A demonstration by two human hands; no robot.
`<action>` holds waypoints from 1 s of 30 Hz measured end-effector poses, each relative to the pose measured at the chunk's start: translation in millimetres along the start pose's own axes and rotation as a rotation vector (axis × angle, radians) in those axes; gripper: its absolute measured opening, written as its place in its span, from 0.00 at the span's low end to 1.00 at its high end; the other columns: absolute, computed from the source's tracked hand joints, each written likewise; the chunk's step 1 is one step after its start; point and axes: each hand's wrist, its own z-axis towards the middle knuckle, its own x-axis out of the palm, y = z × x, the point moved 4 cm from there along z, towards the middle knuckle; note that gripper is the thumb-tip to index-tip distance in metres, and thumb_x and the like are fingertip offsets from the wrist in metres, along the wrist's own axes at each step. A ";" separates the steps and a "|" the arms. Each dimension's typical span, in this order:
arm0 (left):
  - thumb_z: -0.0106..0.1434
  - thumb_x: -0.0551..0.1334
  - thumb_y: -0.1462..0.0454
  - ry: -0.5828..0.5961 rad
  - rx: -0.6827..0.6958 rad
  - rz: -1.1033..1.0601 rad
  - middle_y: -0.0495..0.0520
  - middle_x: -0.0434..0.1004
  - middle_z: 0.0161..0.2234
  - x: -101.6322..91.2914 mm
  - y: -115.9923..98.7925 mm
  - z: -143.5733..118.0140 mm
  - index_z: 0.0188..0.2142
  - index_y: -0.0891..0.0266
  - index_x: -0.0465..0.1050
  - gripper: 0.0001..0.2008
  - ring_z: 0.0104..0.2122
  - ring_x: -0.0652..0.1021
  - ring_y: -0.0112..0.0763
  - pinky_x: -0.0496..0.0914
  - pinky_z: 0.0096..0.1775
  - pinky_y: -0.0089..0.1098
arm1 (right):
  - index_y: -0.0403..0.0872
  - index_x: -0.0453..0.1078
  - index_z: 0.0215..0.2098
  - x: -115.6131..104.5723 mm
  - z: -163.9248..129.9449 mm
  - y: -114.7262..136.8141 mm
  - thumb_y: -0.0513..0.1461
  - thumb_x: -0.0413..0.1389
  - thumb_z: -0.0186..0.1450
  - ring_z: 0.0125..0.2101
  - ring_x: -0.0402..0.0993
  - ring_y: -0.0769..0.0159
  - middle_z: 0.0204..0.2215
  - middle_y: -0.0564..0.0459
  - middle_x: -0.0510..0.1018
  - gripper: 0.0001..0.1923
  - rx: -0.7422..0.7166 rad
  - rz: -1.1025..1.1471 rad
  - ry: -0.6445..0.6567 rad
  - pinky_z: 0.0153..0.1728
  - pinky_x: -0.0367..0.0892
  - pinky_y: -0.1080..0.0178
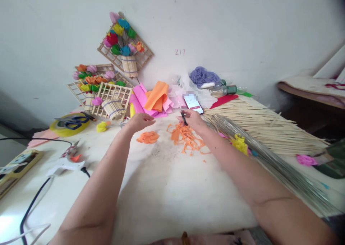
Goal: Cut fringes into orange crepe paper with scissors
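My right hand (pixel 193 119) is closed around a small pair of scissors (pixel 183 117), their tips pointing up, just above a heap of orange paper strips (pixel 187 138) on the white table (pixel 172 187). My left hand (pixel 140 122) hovers with fingers loosely curled and holds nothing that I can see. It is just above and left of a small pile of orange paper petals (pixel 148 137). Both forearms reach forward across the table.
A phone (pixel 193 103) lies behind my right hand. Folded pink and orange paper (pixel 155 98) and stick frames with paper flowers (pixel 113 101) lean at the wall. Bamboo sticks (pixel 264 126) and wires (pixel 283 173) spread on the right. Blue scissors on tape (pixel 70 123) and cables (pixel 35 202) lie left.
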 end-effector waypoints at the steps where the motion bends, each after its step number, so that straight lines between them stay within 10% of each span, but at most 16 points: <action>1: 0.46 0.74 0.59 -0.005 0.021 -0.050 0.56 0.84 0.35 10.1 -3.9 -1.6 0.30 0.57 0.82 0.10 0.38 0.81 0.41 0.72 0.43 0.32 | 0.44 0.72 0.36 -1.4 0.7 1.1 0.42 0.70 0.50 0.17 0.69 0.70 0.19 0.58 0.74 0.19 -0.010 -0.007 -0.006 0.21 0.66 0.67; 7: 0.44 0.75 0.52 0.168 0.182 -0.115 0.70 0.65 0.65 99.6 -22.8 -23.4 0.55 0.63 0.73 0.39 0.67 0.61 0.58 0.55 0.66 0.46 | 0.44 0.73 0.37 -15.6 1.9 14.0 0.43 0.68 0.55 0.17 0.70 0.72 0.19 0.56 0.75 0.16 -0.033 -0.036 -0.092 0.18 0.62 0.70; 12: 0.47 0.74 0.49 0.259 0.296 -0.183 0.72 0.56 0.69 137.8 -29.9 -37.3 0.65 0.67 0.61 0.50 0.70 0.54 0.55 0.46 0.69 0.46 | 0.43 0.72 0.37 -29.0 1.4 27.0 0.45 0.69 0.55 0.16 0.70 0.74 0.20 0.56 0.76 0.18 -0.053 -0.025 -0.152 0.18 0.62 0.72; 17: 0.68 0.53 0.49 0.148 0.144 -0.391 0.66 0.63 0.67 114.5 -33.7 -24.5 0.65 0.62 0.62 0.31 0.63 0.70 0.45 0.64 0.61 0.42 | 0.43 0.72 0.36 -36.9 -0.5 36.5 0.47 0.68 0.56 0.17 0.71 0.73 0.20 0.56 0.75 0.18 -0.104 -0.059 -0.157 0.19 0.63 0.71; 23: 0.53 0.67 0.64 0.101 0.106 0.314 0.58 0.82 0.34 72.5 -37.7 -16.9 0.29 0.59 0.79 0.03 0.39 0.80 0.46 0.70 0.41 0.36 | 0.43 0.73 0.35 -32.9 5.6 27.7 0.41 0.70 0.53 0.20 0.71 0.70 0.20 0.56 0.75 0.16 -0.096 -0.126 -0.052 0.23 0.67 0.67; 30: 0.43 0.73 0.57 0.194 0.121 0.460 0.51 0.76 0.21 86.3 -40.4 -27.3 0.19 0.57 0.73 0.11 0.30 0.78 0.38 0.62 0.28 0.29 | 0.48 0.78 0.41 -31.3 14.4 15.4 0.36 0.70 0.49 0.35 0.78 0.58 0.30 0.51 0.82 0.19 -0.210 -0.472 -0.006 0.34 0.70 0.62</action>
